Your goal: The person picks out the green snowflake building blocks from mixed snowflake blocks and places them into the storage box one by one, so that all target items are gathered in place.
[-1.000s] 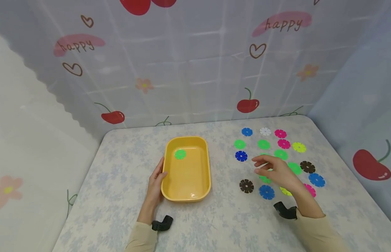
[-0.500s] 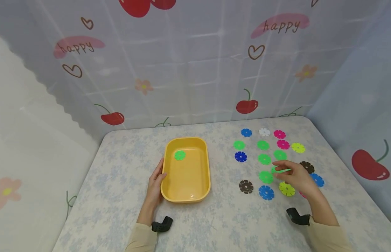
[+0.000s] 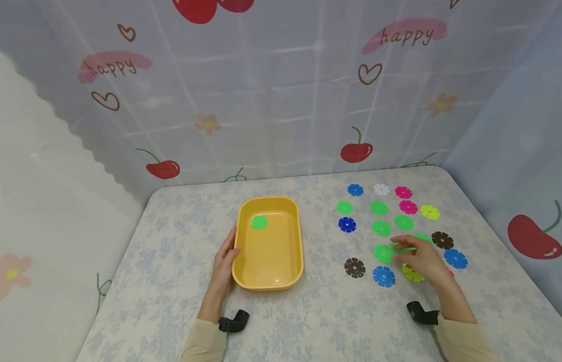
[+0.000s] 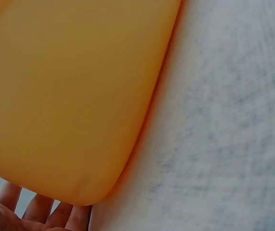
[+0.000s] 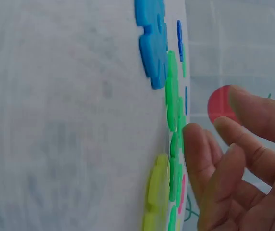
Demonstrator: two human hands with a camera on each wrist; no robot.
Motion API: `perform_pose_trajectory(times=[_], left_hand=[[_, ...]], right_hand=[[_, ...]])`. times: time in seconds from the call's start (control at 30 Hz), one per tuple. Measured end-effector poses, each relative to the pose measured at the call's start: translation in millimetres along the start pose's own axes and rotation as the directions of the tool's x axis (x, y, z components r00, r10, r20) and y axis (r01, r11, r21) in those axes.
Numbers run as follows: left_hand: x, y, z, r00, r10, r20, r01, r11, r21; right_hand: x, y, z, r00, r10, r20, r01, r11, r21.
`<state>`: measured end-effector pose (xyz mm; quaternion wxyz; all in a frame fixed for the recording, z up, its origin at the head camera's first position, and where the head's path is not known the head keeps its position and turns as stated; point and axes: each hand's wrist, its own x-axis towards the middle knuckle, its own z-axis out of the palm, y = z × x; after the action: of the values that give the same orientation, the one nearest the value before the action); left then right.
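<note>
My left hand [image 3: 224, 264] grips the left side of a yellow plastic tray [image 3: 268, 281], thumb over the rim and fingers along the outer wall. The left wrist view shows the tray's side [image 4: 80, 106] close up, with fingertips [image 4: 36, 208] at its lower edge. Inside the tray lies one green notched disc [image 3: 259, 222]. My right hand [image 3: 421, 259] hovers over the group of discs, fingers loosely bent, holding nothing. Below and beside it are green discs [image 3: 383, 254] and a yellow-green disc [image 3: 412, 272], partly hidden by the hand. The right wrist view shows the thumb [image 5: 262, 115] apart from the fingers.
Around the right hand lie several flat discs: dark blue [image 3: 346, 224], light blue [image 3: 384, 276], brown [image 3: 354, 268], white [image 3: 381, 189] and pink [image 3: 408, 207]. A printed curtain [image 3: 281, 110] hangs behind the table [image 3: 172, 251].
My right hand has moved right and slightly toward me above the discs, uncovering a green one; over the last half second it shifted only slightly. The left hand and tray have stayed put.
</note>
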<state>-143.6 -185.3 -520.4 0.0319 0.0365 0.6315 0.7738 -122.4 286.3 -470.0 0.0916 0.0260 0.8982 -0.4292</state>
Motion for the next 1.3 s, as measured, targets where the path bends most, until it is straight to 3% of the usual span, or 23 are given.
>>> perform_pose_trajectory(times=[0.6,1.0,1.3], left_hand=[[0.3,0.3,1.6,1.0,-0.013,-0.02,0.013,1.0,0.001],[0.6,0.0,1.0,1.0,0.001,-0.021,-0.001,1.0,0.013],[1.1,-1.4,0.2,1.0,0.018,-0.004,-0.018,1.0,0.01]], right_hand=[[4.9,11.0,13.5,0.998,-0.022,-0.061,0.019,0.998,-0.056],[6.7,5.3,26.4,0.992,0.006,-0.125,-0.024,0.989,-0.143],[9.0,7.0,27.7,0.989,0.017,-0.146,-0.039,0.987,-0.153]])
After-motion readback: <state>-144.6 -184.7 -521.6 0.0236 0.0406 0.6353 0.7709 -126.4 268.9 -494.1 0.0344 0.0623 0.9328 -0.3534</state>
